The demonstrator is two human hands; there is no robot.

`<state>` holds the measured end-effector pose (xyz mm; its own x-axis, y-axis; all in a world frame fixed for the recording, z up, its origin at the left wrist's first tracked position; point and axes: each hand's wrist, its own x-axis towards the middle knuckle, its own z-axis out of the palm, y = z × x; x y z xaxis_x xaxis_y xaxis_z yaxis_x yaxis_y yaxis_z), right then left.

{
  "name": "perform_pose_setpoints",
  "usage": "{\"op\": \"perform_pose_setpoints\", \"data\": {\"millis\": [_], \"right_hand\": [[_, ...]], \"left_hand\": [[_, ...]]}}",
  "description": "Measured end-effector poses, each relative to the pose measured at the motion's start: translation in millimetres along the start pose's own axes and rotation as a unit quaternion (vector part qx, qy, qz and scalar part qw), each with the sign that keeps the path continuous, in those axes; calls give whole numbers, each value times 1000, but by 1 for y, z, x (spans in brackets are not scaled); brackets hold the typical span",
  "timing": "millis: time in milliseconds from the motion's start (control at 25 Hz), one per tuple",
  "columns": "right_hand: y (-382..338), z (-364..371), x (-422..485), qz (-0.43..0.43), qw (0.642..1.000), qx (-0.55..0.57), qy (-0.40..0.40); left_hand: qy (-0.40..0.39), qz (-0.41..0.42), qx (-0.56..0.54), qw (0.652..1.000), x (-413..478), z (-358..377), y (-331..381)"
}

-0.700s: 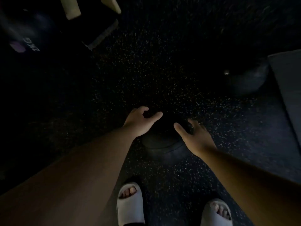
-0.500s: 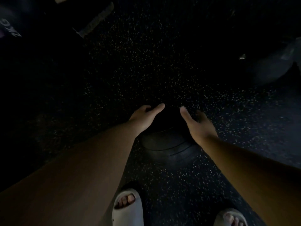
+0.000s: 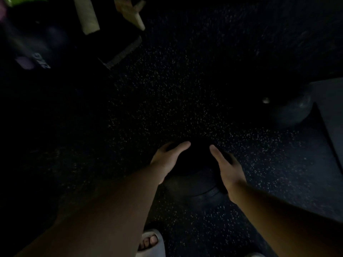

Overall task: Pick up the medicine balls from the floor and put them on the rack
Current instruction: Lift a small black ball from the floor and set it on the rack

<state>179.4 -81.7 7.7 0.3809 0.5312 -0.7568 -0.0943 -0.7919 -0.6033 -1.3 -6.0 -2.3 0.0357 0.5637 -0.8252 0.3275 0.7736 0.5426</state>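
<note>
A black medicine ball [image 3: 194, 179] lies on the dark speckled floor just ahead of my feet. My left hand [image 3: 167, 160] presses on its left side and my right hand [image 3: 226, 167] on its right side, thumbs pointing up over the top. The fingers wrap round the far side, out of sight. A second dark ball [image 3: 291, 110] rests on the floor at the right. At the upper left is another ball marked 2KG [image 3: 39, 52], by pale bars of the rack [image 3: 89, 15].
A grey mat or platform edge [image 3: 332, 112] runs down the right side. A pale strip [image 3: 122, 52] lies on the floor near the rack. My foot in a white slide [image 3: 150, 242] stands below the ball.
Both hands have closed in on the sides of the black ball. The view has tilted up, bringing the rack bars and the 2KG ball back into sight.
</note>
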Motion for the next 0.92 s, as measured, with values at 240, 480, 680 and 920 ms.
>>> {"op": "perform_pose_setpoints", "data": {"millis": [240,480,680,920], "right_hand": [[-200,-15,-88,-97,995,1,-2],[-484,-36,-228,-261,965,23,-15],[-714,-60,-380,-392,916,78,-3],[-919,-111,-512,-505,847,165,12]], "left_hand": [[42,87,-41,994,-102,-63,173],[50,229,-125,964,-256,-166,420],[90,379,-117,914,-427,-253,634],[123,525,-115,834,-605,-292,841]]}}
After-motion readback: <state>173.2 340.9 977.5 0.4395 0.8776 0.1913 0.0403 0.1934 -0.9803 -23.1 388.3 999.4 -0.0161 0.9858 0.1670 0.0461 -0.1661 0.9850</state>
